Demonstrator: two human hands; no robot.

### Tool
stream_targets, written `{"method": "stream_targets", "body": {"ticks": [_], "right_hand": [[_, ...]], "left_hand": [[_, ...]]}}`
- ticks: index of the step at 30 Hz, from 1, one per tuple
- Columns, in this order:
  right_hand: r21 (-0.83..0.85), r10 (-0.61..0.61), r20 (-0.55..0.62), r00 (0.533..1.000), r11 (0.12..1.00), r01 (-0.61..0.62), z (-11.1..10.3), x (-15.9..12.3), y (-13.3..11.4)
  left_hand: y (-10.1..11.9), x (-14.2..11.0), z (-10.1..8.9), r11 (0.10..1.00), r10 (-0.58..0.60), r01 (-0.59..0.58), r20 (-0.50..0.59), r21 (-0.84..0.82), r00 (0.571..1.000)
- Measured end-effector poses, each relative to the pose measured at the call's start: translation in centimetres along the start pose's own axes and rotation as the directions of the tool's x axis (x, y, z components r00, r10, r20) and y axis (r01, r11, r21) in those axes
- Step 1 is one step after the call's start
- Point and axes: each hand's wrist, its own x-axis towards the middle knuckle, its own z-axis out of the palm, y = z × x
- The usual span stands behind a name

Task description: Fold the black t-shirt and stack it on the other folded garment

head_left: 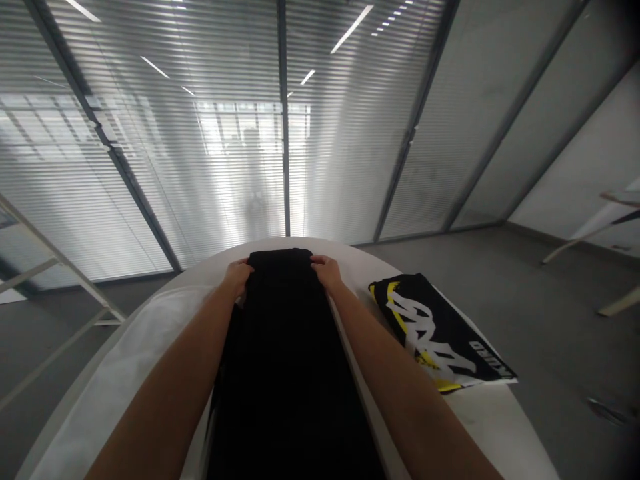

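Observation:
A long black cloth [287, 347] stretches away from me over the middle of the table; I cannot tell what kind of garment it may be. At its far end, my left hand [238, 276] pinches the left corner. The opposite corner is between the thumb and fingers of my right hand [327, 271]. Pale straight edges show along both sides of the cloth, but what lies under it is hidden. To the right, near my right forearm, lies a folded black piece of cloth [450, 337] with yellow patches and large white lettering.
Everything rests on a white round-edged table [357, 261]. Thin white translucent sheeting [135, 353] covers its left side. A pale metal frame [60, 257] stands at the left. Glass panels with blinds [230, 193] rise behind the table. Pale furniture legs [575, 243] are at the right.

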Motion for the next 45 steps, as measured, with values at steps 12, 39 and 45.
{"method": "stream_targets", "body": {"ticks": [12, 39, 45], "right_hand": [[0.292, 0.206, 0.159, 0.966, 0.925, -0.245, -2.6, -3.6, -4.1], [-0.122, -0.257, 0.139, 0.956, 0.954, 0.274, -5.2, -13.9, -3.0], [-0.359, -0.277, 0.243, 0.930, 0.864, 0.352, -5.8, -14.1, -2.8]], "left_hand": [[4.0, -3.4, -0.2, 0.970, 0.190, -0.167, 0.123, -0.176, 0.974], [0.9, -13.5, -3.6, 1.000, 0.022, -0.022, 0.033, 0.015, 0.999], [1.6, -13.8, -4.3, 0.764, 0.156, -0.160, 0.062, 0.626, 0.986]]}}
